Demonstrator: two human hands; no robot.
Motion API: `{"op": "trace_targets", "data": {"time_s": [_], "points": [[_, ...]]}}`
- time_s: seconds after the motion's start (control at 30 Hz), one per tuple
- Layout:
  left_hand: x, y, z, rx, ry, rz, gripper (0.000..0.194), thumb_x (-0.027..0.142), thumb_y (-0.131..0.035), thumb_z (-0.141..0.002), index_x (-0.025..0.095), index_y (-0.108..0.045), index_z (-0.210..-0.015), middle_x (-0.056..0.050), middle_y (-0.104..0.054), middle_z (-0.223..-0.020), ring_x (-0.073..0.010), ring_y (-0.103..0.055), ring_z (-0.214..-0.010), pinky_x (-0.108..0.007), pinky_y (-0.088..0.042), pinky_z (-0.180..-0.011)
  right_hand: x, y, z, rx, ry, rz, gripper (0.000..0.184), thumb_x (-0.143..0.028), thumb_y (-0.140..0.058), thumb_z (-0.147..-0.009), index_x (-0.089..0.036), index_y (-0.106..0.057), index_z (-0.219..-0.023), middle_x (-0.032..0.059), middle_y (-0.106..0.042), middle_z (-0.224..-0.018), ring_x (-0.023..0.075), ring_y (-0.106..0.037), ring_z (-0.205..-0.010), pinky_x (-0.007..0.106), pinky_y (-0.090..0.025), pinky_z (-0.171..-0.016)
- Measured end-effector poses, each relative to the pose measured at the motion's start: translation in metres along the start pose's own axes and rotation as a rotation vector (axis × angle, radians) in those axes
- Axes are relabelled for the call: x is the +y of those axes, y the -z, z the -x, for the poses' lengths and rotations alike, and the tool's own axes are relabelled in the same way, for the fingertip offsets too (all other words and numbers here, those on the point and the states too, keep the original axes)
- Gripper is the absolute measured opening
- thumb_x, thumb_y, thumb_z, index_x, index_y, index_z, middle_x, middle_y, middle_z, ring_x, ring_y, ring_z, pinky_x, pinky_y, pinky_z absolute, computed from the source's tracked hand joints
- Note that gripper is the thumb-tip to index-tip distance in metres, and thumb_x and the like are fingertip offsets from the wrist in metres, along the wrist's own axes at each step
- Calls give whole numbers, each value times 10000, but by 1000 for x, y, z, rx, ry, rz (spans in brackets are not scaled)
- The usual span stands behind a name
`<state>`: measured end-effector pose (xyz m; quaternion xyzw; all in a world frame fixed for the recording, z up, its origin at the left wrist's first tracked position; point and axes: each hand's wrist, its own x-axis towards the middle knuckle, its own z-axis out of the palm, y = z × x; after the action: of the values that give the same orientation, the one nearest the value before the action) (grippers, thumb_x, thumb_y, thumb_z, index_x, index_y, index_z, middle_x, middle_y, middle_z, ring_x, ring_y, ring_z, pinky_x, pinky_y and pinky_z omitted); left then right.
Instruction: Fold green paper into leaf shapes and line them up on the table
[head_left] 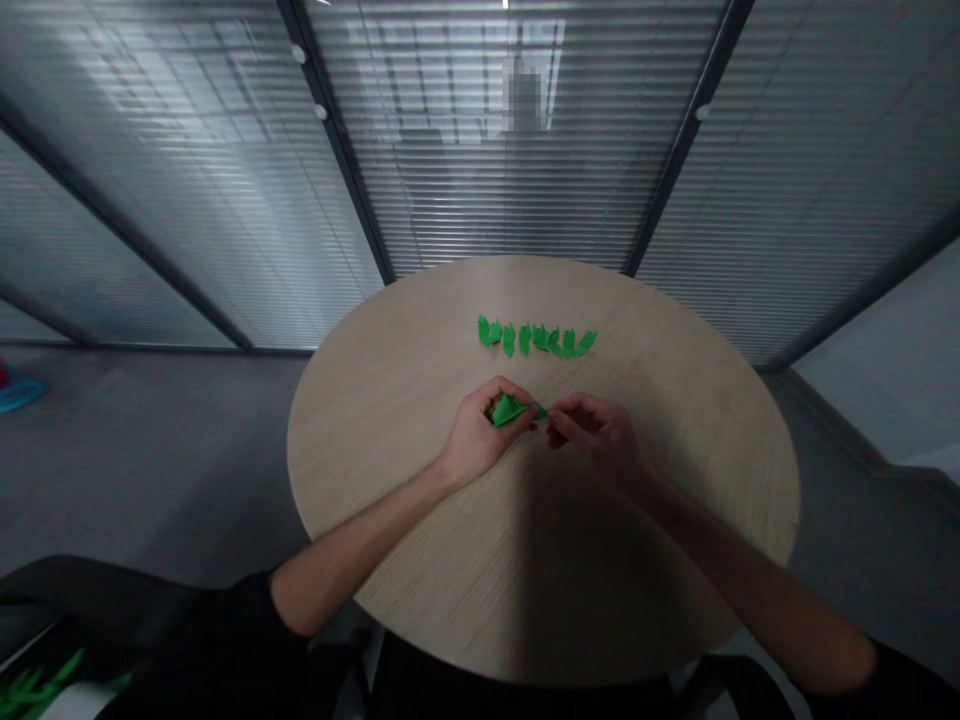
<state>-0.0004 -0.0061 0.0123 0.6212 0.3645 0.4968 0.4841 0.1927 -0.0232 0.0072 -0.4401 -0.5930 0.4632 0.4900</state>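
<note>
Over the middle of the round table, my left hand (490,428) is closed around a green leaf-shaped piece (508,409), held between the thumb and fingers. My right hand (596,430) pinches the narrow right-hand end of the same green piece with thumb and index finger. Whether this is one leaf or several stacked together, I cannot tell. Beyond my hands lies a row of several small green leaves (524,339), running left to right across the tabletop, some of them touching.
The round wooden table (420,340) stands close to glass panels with blinds (525,190). At the lower left, green leafy stems (45,688) show beside something white. A blue and red object (19,393) lies on the floor at the far left.
</note>
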Motion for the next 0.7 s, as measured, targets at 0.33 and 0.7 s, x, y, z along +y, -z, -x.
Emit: {"op": "trace_targets", "data": {"time_s": [0.33,0.7], "points": [[-1,-1,1,-45,4,-8,145,240,-762,-856,169,-640,-888,-31,-732,-801,-136,-692,-722,-268,-542,-682,0,-2,2,5,6,52,299,-492,-773,-841,-197,-727,-844,39,-762,-726,159,-715,-610,283,-605,-601],[-3,-1,2,-50,9,-13,149,249,-745,-870,174,-622,-911,-23,-711,-823,-142,-705,-730,-280,-557,-685,-1,-2,1,-16,22,105,316,-512,-709,-883,-202,-684,-831,19,-720,-682,145,-677,-573,260,-554,-557]]}}
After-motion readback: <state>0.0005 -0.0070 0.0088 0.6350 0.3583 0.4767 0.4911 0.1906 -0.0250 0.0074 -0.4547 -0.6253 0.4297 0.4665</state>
